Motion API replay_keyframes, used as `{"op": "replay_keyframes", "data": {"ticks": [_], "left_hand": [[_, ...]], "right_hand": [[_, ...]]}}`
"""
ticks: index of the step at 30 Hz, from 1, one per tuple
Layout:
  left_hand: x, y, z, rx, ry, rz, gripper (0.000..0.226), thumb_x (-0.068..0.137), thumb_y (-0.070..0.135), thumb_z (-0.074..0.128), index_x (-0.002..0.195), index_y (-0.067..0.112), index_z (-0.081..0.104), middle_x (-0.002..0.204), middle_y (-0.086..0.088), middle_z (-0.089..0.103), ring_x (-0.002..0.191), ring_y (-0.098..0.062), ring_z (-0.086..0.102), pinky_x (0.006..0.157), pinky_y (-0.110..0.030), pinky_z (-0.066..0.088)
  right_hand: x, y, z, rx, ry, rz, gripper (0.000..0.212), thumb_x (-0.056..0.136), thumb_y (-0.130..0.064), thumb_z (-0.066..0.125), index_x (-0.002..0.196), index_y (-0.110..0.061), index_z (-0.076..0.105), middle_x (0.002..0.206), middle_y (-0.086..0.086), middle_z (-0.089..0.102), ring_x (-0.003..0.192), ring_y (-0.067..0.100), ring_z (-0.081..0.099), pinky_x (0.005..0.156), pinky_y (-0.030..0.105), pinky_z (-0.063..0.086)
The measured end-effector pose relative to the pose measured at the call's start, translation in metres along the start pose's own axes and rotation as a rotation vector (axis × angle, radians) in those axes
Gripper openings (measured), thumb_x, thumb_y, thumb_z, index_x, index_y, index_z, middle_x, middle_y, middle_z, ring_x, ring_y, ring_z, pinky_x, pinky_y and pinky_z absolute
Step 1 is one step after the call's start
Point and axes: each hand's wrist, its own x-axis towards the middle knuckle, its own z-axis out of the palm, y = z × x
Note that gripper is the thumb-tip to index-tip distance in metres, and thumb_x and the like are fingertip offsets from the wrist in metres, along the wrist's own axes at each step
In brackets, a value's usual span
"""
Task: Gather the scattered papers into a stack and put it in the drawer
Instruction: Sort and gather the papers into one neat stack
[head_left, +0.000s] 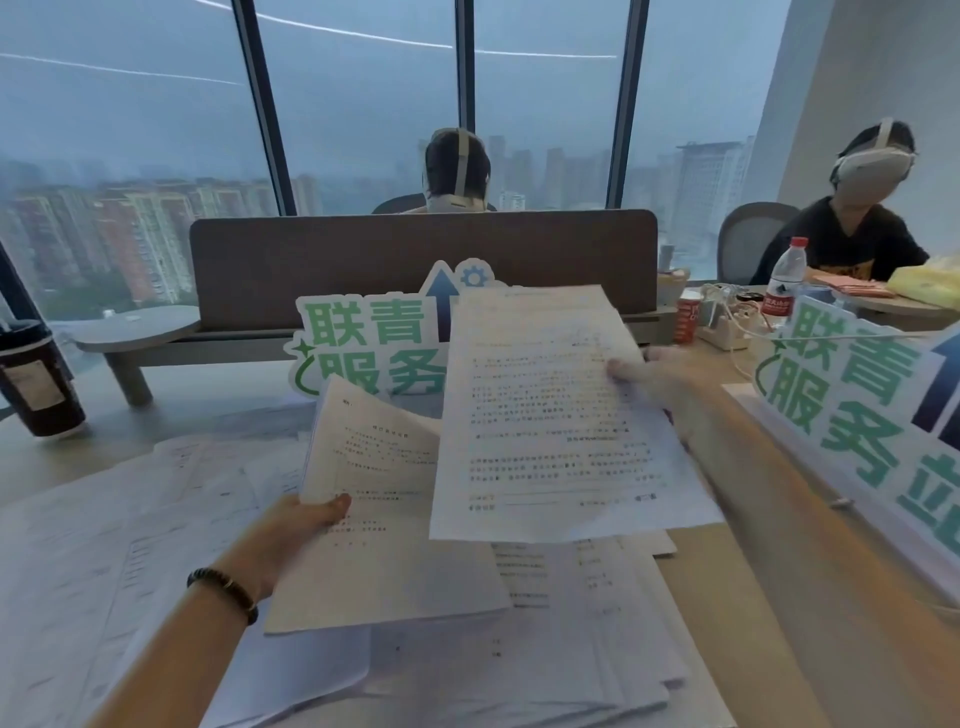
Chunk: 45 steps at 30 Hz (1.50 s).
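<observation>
My left hand (296, 530) grips a small stack of printed papers (384, 519) by its left edge, thumb on top, lifted over the desk. My right hand (660, 379) pinches the right edge of a single printed sheet (550, 415), held up beside and partly over the left stack. Several more white sheets (130, 545) lie scattered flat across the desk on the left, and others (571, 623) lie under the held papers. No drawer is in view.
A green-and-white cut-out sign (369, 338) stands behind the papers; a second one (857, 415) leans at the right. A dark cup (39, 384) sits far left. A water bottle (782, 286), a red can (688, 317) and a power strip sit back right. Two people sit beyond the divider (415, 260).
</observation>
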Motion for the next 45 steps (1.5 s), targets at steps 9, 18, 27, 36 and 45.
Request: {"op": "replay_keyframes", "data": {"ticks": [9,18,27,36,45], "left_hand": [[0.006,-0.007,-0.001,-0.003,-0.003,-0.047,0.025,0.096,0.020,0.063,0.111,0.002,0.070,0.102,-0.021,0.076,0.092,-0.043,0.073,0.085,-0.055,0.057],[0.017,-0.016,0.015,0.116,0.034,-0.069,0.021,0.093,0.020,0.068,0.103,0.002,0.073,0.092,-0.017,0.078,0.087,-0.037,0.075,0.083,-0.049,0.060],[0.011,-0.009,0.018,0.133,-0.018,-0.086,0.024,0.093,0.023,0.069,0.106,0.003,0.073,0.096,-0.016,0.078,0.089,-0.038,0.075,0.086,-0.053,0.059],[-0.001,0.003,0.022,0.065,-0.027,-0.037,0.030,0.096,0.028,0.062,0.109,0.003,0.071,0.097,-0.019,0.077,0.087,-0.038,0.075,0.076,-0.046,0.061],[-0.005,0.001,0.044,0.012,-0.025,-0.084,0.027,0.097,0.025,0.061,0.110,0.003,0.070,0.095,-0.018,0.078,0.086,-0.037,0.075,0.070,-0.042,0.061]], "right_hand": [[0.020,0.100,0.054,-0.427,-0.151,0.127,0.010,0.096,-0.022,0.057,0.099,-0.013,0.060,0.097,0.001,0.057,0.081,0.013,0.055,0.056,0.023,0.038],[0.029,0.105,0.063,-0.483,-0.080,0.053,0.032,0.082,-0.009,0.064,0.067,-0.014,0.036,0.063,0.003,0.036,0.055,0.016,0.036,0.051,0.028,0.019],[0.034,0.115,0.039,-0.209,-0.024,0.172,0.053,0.087,-0.023,0.075,0.133,-0.011,0.052,0.120,0.011,0.066,0.098,0.029,0.068,0.081,0.044,0.059],[0.024,0.123,0.006,-0.112,-0.111,0.167,0.028,0.092,-0.036,0.068,0.109,-0.014,0.068,0.108,0.006,0.074,0.098,0.025,0.070,0.090,0.044,0.055],[0.006,0.092,0.008,0.094,-0.095,0.195,0.024,0.098,-0.021,0.062,0.117,-0.007,0.057,0.102,0.010,0.068,0.088,0.025,0.065,0.073,0.037,0.051]]}}
